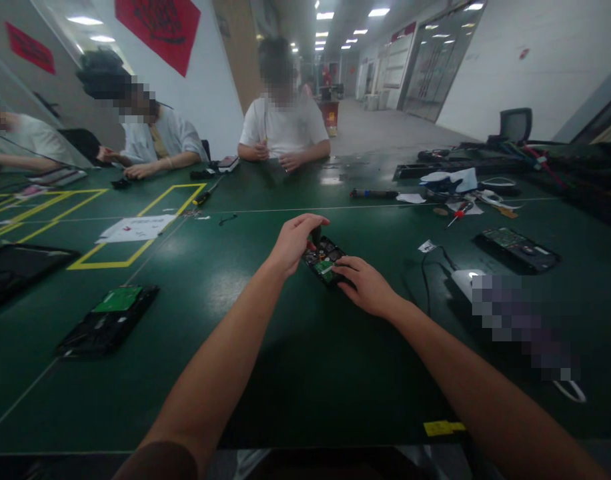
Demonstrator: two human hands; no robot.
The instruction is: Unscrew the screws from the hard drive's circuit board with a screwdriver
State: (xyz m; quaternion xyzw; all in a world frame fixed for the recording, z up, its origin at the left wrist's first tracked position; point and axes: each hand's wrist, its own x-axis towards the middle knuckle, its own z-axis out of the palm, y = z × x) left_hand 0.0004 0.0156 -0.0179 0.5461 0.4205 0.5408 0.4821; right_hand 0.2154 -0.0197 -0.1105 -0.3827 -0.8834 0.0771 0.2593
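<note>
An opened black electronic device (326,265) with a green circuit board inside lies on the green table in front of me. Over its far left corner is my left hand (296,245), its fingers bent downward and closed around a small dark piece (316,235) whose kind I cannot make out. My right hand (363,285) grips the near right edge of the same device, with fingertips over the board. The hands cover part of the casing.
Similar opened devices lie at left (105,320) and right (518,248). A pixelated object with a white end (465,283) and black cable is near my right forearm. Farther off are a screwdriver (205,193), a dark rod-like tool (375,194) and paper (135,229). Several people sit across the table.
</note>
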